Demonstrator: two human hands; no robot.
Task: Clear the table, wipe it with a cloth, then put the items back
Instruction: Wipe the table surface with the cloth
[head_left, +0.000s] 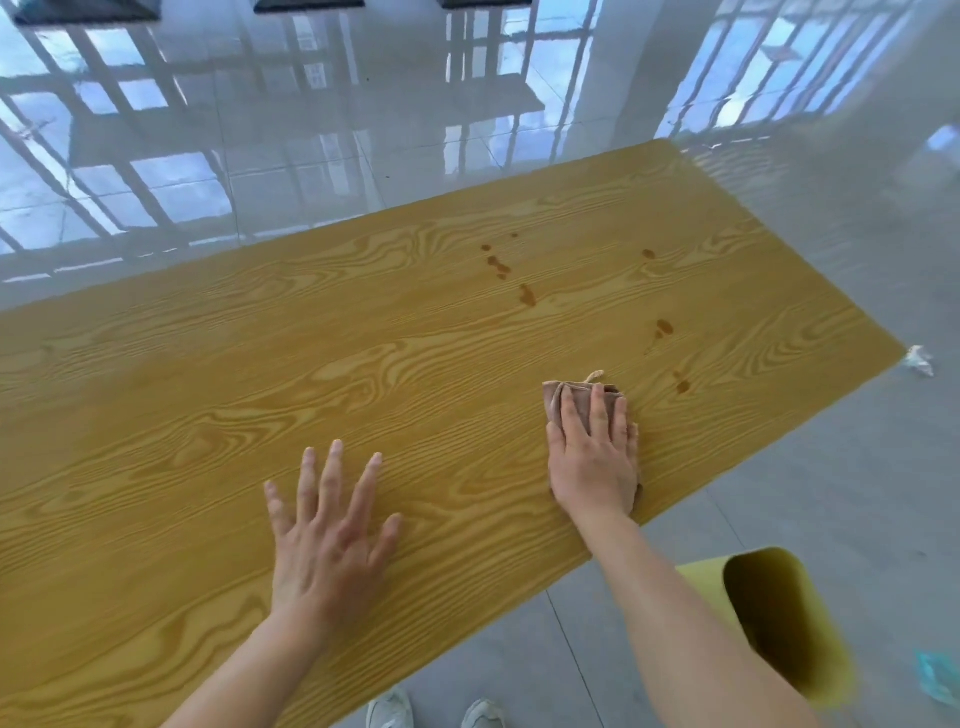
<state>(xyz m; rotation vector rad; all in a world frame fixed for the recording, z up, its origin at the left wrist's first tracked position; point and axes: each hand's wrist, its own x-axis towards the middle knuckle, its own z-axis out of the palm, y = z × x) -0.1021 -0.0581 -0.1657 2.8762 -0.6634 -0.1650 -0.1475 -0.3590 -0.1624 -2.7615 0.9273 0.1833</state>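
A: Whereabouts of the folded pinkish-brown cloth (555, 399)?
B: On the yellow wood-grain table top (208, 415), close to the near right edge, pinned under the right hand (595, 460). Fingers straight and close together, palm pressing down, no curl round the fabric. Small cord loop poking out at the far side.
A: And the left hand (327, 530)?
B: Flat on bare wood, well apart from the cloth, fingers spread wide, holding nothing.
A: Marks?
B: Scattered brown spots (527, 294) beyond the cloth, nearest just right of the fingertips.
A: Off the table?
B: Yellow plastic bin (769, 623) on grey floor beside the right forearm. Crumpled white scrap (919, 360) near the right corner. Teal something (937, 675) at frame edge, too blurred to name, possibly plastic film
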